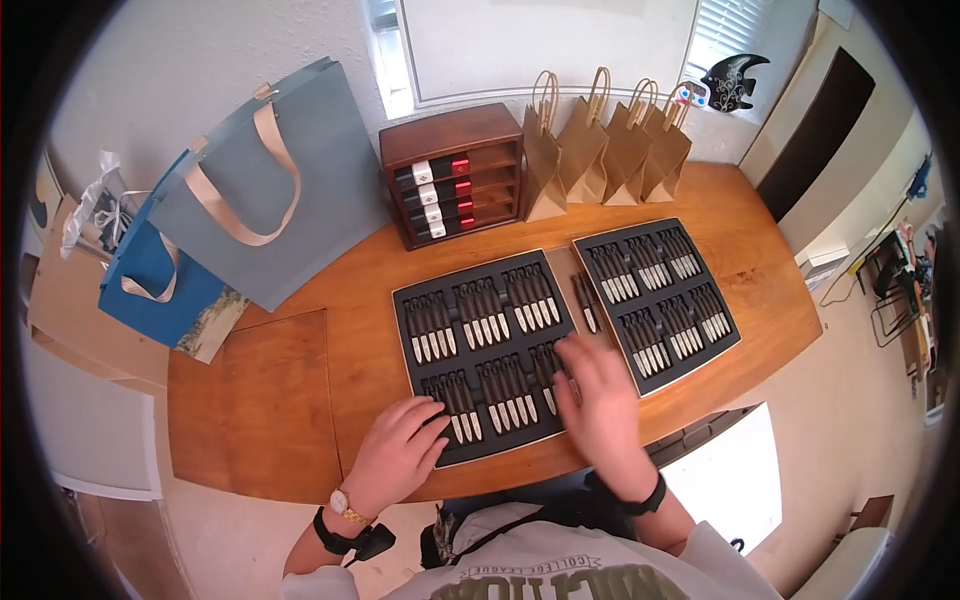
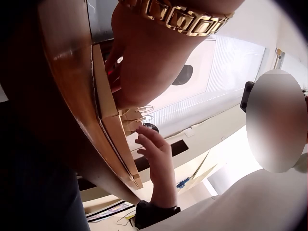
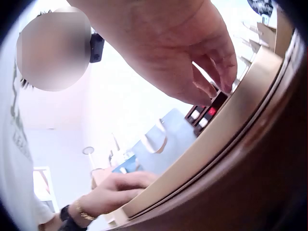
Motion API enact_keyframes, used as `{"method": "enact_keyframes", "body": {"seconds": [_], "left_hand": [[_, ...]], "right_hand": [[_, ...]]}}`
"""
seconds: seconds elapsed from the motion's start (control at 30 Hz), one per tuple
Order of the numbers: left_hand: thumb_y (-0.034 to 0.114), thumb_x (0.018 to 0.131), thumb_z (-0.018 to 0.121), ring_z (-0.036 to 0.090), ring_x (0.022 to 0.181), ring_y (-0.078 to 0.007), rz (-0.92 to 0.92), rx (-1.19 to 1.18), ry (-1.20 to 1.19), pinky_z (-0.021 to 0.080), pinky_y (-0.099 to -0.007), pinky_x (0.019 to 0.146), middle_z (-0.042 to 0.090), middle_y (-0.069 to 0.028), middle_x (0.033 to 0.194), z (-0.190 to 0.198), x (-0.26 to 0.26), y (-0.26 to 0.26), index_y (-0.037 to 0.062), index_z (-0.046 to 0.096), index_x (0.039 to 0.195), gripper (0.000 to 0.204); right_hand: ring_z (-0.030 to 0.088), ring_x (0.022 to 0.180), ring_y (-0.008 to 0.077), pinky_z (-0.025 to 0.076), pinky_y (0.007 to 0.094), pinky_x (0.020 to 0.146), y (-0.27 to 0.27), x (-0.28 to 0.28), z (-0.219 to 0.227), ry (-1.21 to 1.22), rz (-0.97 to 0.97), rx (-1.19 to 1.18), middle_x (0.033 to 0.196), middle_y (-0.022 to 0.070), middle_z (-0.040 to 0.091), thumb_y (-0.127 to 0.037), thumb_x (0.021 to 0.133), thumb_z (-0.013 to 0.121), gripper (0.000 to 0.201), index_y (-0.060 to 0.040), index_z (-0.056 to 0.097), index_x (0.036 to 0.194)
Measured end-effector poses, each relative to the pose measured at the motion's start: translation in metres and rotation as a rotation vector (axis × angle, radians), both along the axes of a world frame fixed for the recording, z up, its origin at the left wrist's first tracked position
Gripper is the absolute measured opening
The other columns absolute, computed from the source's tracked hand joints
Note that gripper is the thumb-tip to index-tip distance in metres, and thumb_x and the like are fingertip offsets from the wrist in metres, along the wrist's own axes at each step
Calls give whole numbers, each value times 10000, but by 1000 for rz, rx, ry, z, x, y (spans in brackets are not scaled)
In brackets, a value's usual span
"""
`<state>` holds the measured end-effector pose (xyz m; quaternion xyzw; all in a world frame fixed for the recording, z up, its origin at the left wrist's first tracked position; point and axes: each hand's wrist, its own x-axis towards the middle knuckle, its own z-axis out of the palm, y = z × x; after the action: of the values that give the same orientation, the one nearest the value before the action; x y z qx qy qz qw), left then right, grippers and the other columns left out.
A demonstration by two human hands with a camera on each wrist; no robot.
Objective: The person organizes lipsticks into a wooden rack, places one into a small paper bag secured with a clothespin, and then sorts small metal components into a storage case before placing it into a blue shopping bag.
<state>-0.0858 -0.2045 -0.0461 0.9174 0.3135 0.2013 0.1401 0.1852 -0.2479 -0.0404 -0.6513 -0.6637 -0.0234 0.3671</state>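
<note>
Two black trays hold rows of dark pens with silvery ends, the larger tray (image 1: 467, 362) on the left and the smaller tray (image 1: 603, 313) on the right. My left hand (image 1: 395, 455) rests at the larger tray's lower left corner, fingers bent loosely over its edge. Above that tray's lower right section is my right hand (image 1: 603, 400), thumb and fingers lowered by the pens; whether it touches one is hidden. Between the trays lie a couple of loose pens (image 1: 588, 303). In the right wrist view, the right hand (image 3: 183, 53) reaches down over the tray's edge (image 3: 202, 144).
Behind the trays stand a wooden cabinet (image 1: 450, 150) with small boxes and several brown paper bags (image 1: 583, 160). A large grey-blue bag (image 1: 330, 190) and a smaller blue bag (image 1: 165, 300) stand at the left of the table (image 1: 260, 400).
</note>
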Motion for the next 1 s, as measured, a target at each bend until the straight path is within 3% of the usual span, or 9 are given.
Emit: {"method": "enact_keyframes", "body": {"seconds": [0.1,0.2,0.43,0.63,0.73,0.83,0.87,1.0], "left_hand": [[101,847,711,572,1172,-305,-2,-3,-13,492,-424,980,636,-108,1154,-1,-4,1,7,690,1040,216],[107,850,713,574,1171,-292,-7,-10,-16,502,-413,966,639,-102,1146,0,-5,3,12,695,1031,206],[106,840,732,592,1155,-305,-19,-20,-33,513,-412,940,656,-108,1134,0,-5,4,12,702,1014,200],[116,846,723,589,1152,-258,-23,8,-24,515,-397,939,653,-82,1144,-1,-9,3,20,701,1028,206],[97,844,727,620,1104,-292,-11,18,-77,525,-408,914,667,-97,1124,-1,-10,2,24,706,1015,188],[86,854,718,638,1048,-301,43,-64,-185,534,-404,891,668,-99,1118,2,-9,3,27,707,1017,174],[69,861,711,650,991,-303,66,-55,-229,539,-395,863,674,-99,1091,3,-7,4,28,707,1014,159],[62,864,708,655,960,-296,139,-74,-270,537,-387,845,681,-95,1060,9,-3,9,24,709,1007,148]], "right_hand": [[591,1041,356,504,435,916,9,32,-5,-86,-73,-108,1343,205,548,-33,839,672,385,-8,603,1217],[597,1035,354,509,428,910,15,41,-11,-94,-10,-182,1357,219,550,-71,856,667,397,11,599,1238],[607,1012,353,521,413,895,20,37,-19,-238,-5,-209,1284,221,610,-140,878,665,386,43,614,1214],[613,1042,375,514,424,915,4,29,-16,-39,-4,-161,1248,229,623,-106,861,685,352,77,634,1157],[624,1022,381,515,426,882,-10,19,-5,115,-70,-76,1241,234,623,-11,841,677,349,76,625,1175],[629,999,369,525,417,855,-24,-3,10,153,31,-89,1255,233,618,3,823,692,390,66,616,1200],[631,982,358,532,408,834,-26,-11,14,43,115,-46,1272,227,611,20,811,697,416,60,608,1216],[627,975,360,533,412,864,-26,-46,0,78,369,-54,1255,233,603,9,809,707,388,96,614,1176]]}}
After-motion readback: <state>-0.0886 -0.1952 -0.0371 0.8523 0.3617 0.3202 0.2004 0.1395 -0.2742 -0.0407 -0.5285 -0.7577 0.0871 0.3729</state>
